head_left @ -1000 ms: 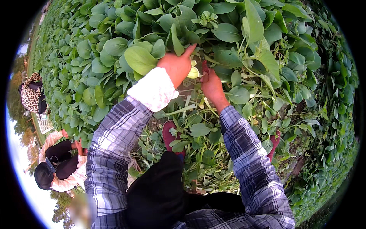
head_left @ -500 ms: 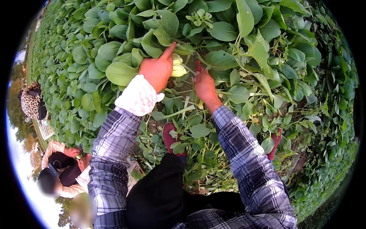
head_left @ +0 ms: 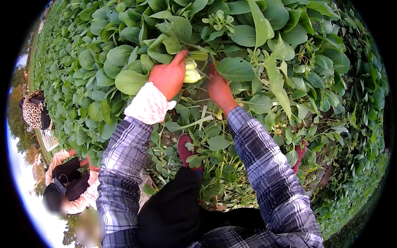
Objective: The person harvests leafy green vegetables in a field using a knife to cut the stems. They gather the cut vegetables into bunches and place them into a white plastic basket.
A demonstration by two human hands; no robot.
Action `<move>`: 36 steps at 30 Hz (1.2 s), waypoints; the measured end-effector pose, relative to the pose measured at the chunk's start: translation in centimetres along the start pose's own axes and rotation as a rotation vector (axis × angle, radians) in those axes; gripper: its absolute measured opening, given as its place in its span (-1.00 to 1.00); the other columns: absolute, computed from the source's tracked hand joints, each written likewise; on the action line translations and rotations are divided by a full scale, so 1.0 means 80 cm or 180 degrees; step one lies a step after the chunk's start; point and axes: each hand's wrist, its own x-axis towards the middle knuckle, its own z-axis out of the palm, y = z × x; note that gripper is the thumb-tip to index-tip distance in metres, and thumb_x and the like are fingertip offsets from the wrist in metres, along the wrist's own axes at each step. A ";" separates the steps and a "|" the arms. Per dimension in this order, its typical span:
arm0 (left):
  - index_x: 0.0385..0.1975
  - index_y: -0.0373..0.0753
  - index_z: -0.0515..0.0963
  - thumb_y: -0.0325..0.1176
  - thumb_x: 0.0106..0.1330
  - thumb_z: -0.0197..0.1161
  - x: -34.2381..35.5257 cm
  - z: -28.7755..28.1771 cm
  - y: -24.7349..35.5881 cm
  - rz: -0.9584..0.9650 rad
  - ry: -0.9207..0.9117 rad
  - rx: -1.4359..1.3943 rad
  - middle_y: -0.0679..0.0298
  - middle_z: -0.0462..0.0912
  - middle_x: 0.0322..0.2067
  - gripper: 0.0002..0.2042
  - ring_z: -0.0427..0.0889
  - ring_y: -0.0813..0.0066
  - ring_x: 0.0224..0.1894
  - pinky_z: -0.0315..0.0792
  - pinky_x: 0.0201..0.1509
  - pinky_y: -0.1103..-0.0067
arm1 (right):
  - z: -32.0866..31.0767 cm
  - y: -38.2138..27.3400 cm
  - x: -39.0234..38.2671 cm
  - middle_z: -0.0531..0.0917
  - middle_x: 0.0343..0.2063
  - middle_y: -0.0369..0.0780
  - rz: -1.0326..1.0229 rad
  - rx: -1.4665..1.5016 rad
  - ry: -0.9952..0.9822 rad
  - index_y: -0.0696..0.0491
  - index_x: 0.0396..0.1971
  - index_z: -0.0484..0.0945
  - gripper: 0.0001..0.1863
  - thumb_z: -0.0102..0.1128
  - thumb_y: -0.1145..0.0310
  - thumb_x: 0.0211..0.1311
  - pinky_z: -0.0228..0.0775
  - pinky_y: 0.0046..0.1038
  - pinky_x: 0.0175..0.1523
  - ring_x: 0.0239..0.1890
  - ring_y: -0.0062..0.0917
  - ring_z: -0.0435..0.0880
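My left hand, with a fluffy white cuff at the wrist, is closed around cut bok choy. The pale stem bases stick out to the right of the fingers, and the leaves spread beyond the hand. Across a small gap, my right hand is low among the stems, its fingers curled and pointing away from me. Whatever those fingers hold, if anything, is hidden. A broad green leaf lies right beside its fingertips.
Dense leafy plants fill the far side and both flanks. Loose leaves and stalks litter the ground around my red shoes. At the left, another person crouches by the crop, near a leopard-print bag and a pale crate.
My right hand has shifted slightly left and its fingers are more tucked in. The left hand has moved a little left and nearer, still holding the bok choy. The other person's hands have moved into the leaves.
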 end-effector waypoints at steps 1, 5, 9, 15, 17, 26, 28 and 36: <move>-0.06 -0.42 0.41 -0.55 0.00 0.12 -0.002 0.001 0.000 0.0005 0.0031 0.0005 0.24 0.34 0.16 -0.59 0.65 0.24 -0.53 0.52 -0.45 0.37 | 0.002 0.000 0.001 0.37 0.11 0.08 -0.0161 -0.0259 0.0032 0.19 0.12 0.27 -0.59 -0.14 0.43 0.28 0.19 -0.22 0.20 0.13 -0.08 0.40; -0.05 -0.42 0.40 -0.55 0.00 0.11 -0.014 0.003 -0.004 -0.0035 0.0053 0.0020 0.26 0.34 0.15 -0.59 0.64 0.24 -0.53 0.52 -0.43 0.36 | -0.008 -0.027 0.024 0.42 0.08 0.06 0.0266 -0.0643 -0.0729 0.19 0.10 0.34 -0.58 -0.16 0.41 0.26 0.15 -0.22 0.22 0.09 -0.05 0.42; -0.02 -0.39 0.39 -0.56 0.00 0.11 -0.015 -0.008 0.004 -0.0033 0.0122 -0.0084 0.34 0.31 0.18 -0.56 0.63 0.27 -0.54 0.50 -0.42 0.39 | -0.020 -0.015 0.051 0.58 -0.19 -0.02 -0.0388 -0.0264 -0.0323 0.10 -0.23 0.50 -0.77 -0.06 0.34 0.20 0.32 -0.23 0.00 -0.16 0.02 0.49; 0.03 -0.39 0.41 -0.58 -0.02 0.10 -0.067 -0.043 0.029 0.0027 0.0414 -0.0174 0.42 0.30 0.23 -0.51 0.59 0.34 -0.55 0.45 -0.45 0.47 | -0.060 -0.053 -0.029 0.54 -0.32 -0.34 0.1516 0.3744 -0.0908 -0.02 -0.17 0.41 -0.74 0.19 0.29 0.17 0.11 -0.67 -0.54 -0.30 -0.64 0.55; 0.06 -0.40 0.41 -0.60 0.00 0.08 -0.091 -0.055 0.037 0.0001 0.0275 -0.0250 0.41 0.31 0.23 -0.51 0.63 0.38 -0.43 0.49 -0.39 0.51 | -0.064 -0.075 -0.049 0.53 -0.30 -0.31 0.1340 0.4554 -0.0760 0.01 -0.12 0.35 -0.68 0.21 0.34 0.17 0.07 -0.71 -0.58 -0.32 -0.61 0.54; 0.02 -0.40 0.45 -0.55 0.01 0.16 -0.135 -0.085 0.073 0.0663 0.0453 -0.0754 0.14 0.41 0.14 -0.54 0.59 0.31 -0.08 0.46 -0.05 0.47 | -0.067 -0.070 -0.051 0.51 -0.33 -0.28 0.1518 0.4909 -0.1097 0.07 -0.19 0.38 -0.74 0.15 0.23 0.28 0.06 -0.77 -0.69 -0.47 -0.68 0.50; -0.01 -0.40 0.45 -0.50 -0.02 0.21 -0.141 -0.093 0.086 0.0988 0.0136 -0.1182 0.04 0.42 0.11 -0.53 0.60 0.28 -0.11 0.47 -0.08 0.44 | -0.071 -0.058 -0.052 0.51 -0.25 -0.12 0.1609 0.5324 -0.1158 0.17 -0.10 0.36 -0.67 0.09 0.25 0.30 0.09 -0.78 -0.67 -0.46 -0.66 0.43; -0.03 -0.37 0.46 -0.51 0.05 0.41 -0.165 -0.029 0.076 -0.2312 -0.0517 -0.5478 0.30 0.60 -0.16 -0.55 0.57 0.57 -0.17 0.44 0.00 0.58 | -0.065 -0.025 -0.066 0.60 -0.25 -0.15 0.1867 0.5001 -0.1957 0.22 0.00 0.43 -0.64 0.03 0.27 0.35 0.30 -0.67 -0.57 -0.46 -0.64 0.53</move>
